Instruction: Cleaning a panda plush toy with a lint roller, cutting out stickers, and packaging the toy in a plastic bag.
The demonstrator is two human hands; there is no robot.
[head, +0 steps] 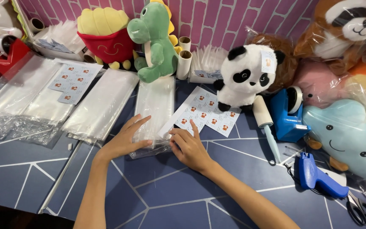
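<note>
Nearest the camera, two bare forearms reach up over the dark blue table (166, 195) with its pale lines. The left hand (123, 140) lies flat and spread, palm down, on the near end of a narrow stack of clear plastic bags (155, 108). The right hand (189, 148) has its fingers curled and pressed together at the stack's near right corner, the fingertips pinching the bag edge (how many layers they grip cannot be told).

Just right of the stack, touching it, lies a white sticker sheet (206, 112) printed with small orange motifs. Further right are a lint roller (265, 121), a blue tape dispenser (289, 116), a blue tagging gun (316, 176) and black scissors (361, 210).

To the left lie wider piles of clear bags (100, 106) and a second sticker sheet (73, 82). Behind stand a green dinosaur plush (155, 40), a red and yellow fries plush (104, 36) and a panda plush (246, 76), against a pink brick-pattern wall (217, 19).
</note>
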